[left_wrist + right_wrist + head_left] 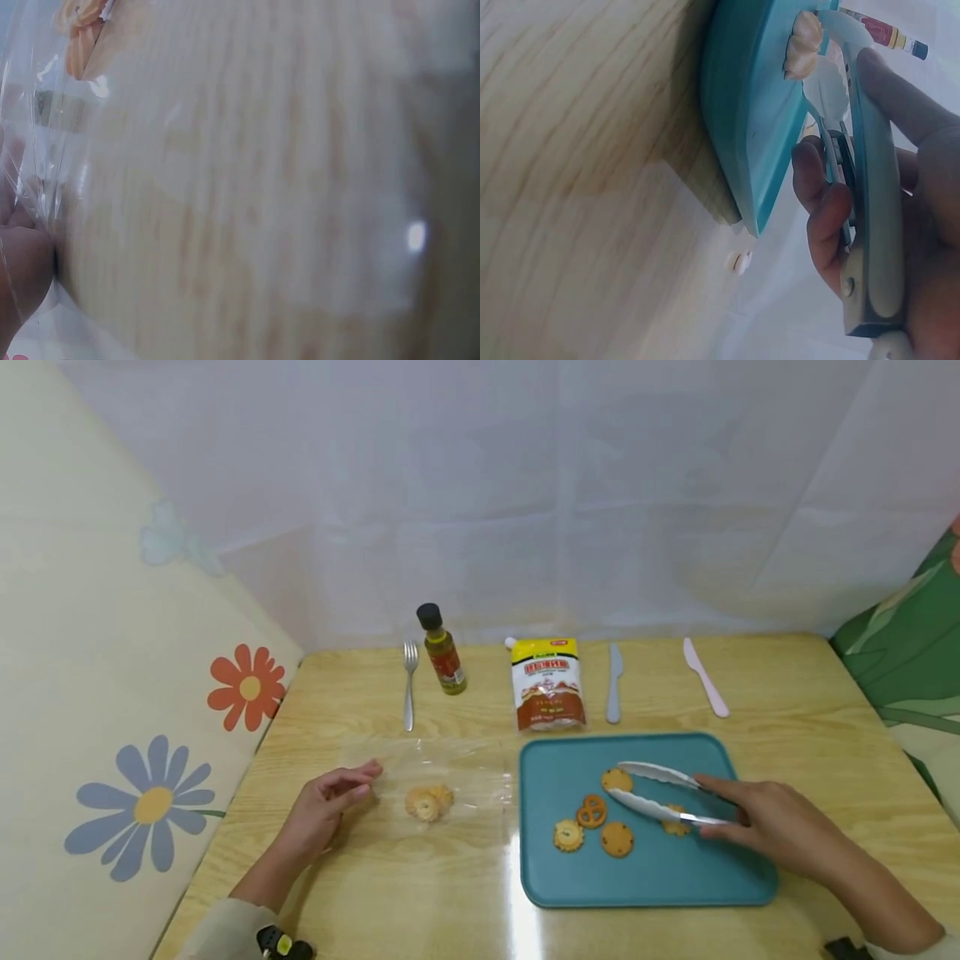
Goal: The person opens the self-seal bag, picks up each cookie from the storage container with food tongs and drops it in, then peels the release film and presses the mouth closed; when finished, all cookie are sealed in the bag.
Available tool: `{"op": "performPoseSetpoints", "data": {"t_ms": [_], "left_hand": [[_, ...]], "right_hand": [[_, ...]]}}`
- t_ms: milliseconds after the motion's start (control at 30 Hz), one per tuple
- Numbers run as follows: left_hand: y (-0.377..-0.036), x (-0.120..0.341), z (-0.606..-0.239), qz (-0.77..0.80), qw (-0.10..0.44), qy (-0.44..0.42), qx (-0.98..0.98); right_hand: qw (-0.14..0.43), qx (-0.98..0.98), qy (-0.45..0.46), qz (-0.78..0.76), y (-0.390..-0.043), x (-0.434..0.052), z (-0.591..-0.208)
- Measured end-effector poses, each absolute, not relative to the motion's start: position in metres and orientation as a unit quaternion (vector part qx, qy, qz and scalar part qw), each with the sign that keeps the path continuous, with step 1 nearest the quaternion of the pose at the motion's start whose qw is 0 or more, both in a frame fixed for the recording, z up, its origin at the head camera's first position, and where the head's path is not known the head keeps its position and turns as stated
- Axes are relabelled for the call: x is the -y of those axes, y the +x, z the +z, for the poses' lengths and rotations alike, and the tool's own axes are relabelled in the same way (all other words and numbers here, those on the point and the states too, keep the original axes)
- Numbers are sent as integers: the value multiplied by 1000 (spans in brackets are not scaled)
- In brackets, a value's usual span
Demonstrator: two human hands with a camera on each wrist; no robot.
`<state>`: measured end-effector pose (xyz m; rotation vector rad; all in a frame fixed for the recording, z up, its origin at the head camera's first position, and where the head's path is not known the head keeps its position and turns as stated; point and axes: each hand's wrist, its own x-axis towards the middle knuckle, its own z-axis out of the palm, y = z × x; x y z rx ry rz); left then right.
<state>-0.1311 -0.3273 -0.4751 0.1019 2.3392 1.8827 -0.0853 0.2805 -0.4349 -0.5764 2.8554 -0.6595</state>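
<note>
My left hand (322, 806) pinches the left edge of a clear plastic bag (465, 768), with thumb and fingers close together. Inside the bag lie yellow swirl cookies (427, 802). My right hand (780, 822) grips a pair of metal tongs (877, 195) over the teal tray (570, 885). The tongs' arms are spread, one tip at each side of a round cookie (615, 778) near the tray's middle. Nearer me on the tray are a pretzel (592, 811), another round cookie (617, 840) and a swirl cookie (568, 836). One more cookie (676, 827) is partly covered by the tongs.
Along the back of the wooden table (330, 685) are a fork (409, 685), a dark-capped bottle (446, 656), a yellow, white and brown food pouch (551, 685), a grey knife (614, 685) and a pink knife (706, 678). A pale curtain hangs behind them.
</note>
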Motion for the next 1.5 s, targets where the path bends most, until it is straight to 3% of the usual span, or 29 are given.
{"op": "performPoseSetpoints", "data": {"t_ms": [867,1500], "left_hand": [[-132,327,-475,622,68,32,-780],[-132,327,-476,626,74,37,-775]], "right_hand": [[73,-949,-211,-223,-95,-275,-424],[95,-928,-267,-241,-112,-229,-425]]}}
